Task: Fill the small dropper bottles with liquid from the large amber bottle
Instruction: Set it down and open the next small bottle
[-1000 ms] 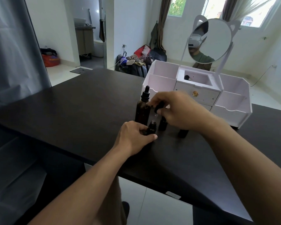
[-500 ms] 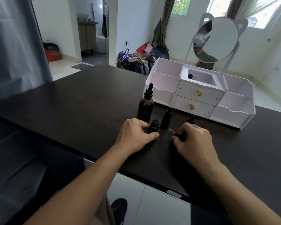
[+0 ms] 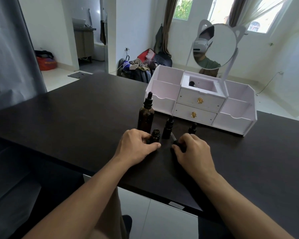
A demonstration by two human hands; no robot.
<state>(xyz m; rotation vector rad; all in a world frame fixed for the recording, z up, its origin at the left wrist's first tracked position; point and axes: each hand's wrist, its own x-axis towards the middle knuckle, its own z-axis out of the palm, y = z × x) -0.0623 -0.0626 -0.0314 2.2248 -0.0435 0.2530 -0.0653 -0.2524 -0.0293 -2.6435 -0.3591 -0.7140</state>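
At table edge our left hand (image 3: 136, 146) grips the open small amber glass bottle (image 3: 155, 136); our right hand (image 3: 192, 150) pinches its black dropper cap (image 3: 177, 144). Light, slippery, tippy: we'd hold the body low.

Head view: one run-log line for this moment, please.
left hand holds open small bottle | right hand holds dropper cap | large amber bottle capped

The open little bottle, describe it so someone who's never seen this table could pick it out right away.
On the black table, in front of the white organizer with the round mirror, stands a cluster of dark bottles. The open small bottle is nearest the person, just right of the large amber bottle, held by the left hand. It alone has no dropper cap.
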